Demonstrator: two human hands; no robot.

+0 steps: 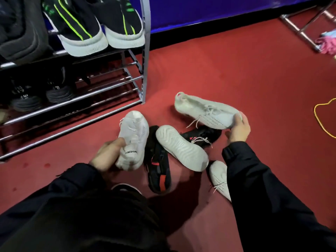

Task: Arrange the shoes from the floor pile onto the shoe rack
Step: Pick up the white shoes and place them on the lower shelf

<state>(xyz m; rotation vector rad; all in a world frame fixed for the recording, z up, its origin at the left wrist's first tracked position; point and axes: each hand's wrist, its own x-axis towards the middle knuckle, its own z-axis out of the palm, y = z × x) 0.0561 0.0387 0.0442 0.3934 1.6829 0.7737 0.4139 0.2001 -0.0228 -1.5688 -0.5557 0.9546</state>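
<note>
2 white shoes are held above the red floor (236, 70), 1 in each hand. The left hand (107, 153) is closed around the heel end of a white sneaker (133, 137) (lettering is printed near its heel), whose toe points toward the shoe rack (101, 91). The right hand (238, 129) is clamped on the toe of a pale laced shoe (205, 110), thumb on top, and the shoe is raised clear of the pile. Between the hands, 4 more shoes are left on the floor: a white shoe turned sole-up (181, 147), resting across 2 black shoes with red marks (158, 166), and another white shoe (219, 177) partly hidden by the right sleeve. On the rack, black shoes with green stripes (101, 24) are set on the upper shelf, dark ones below.
</note>
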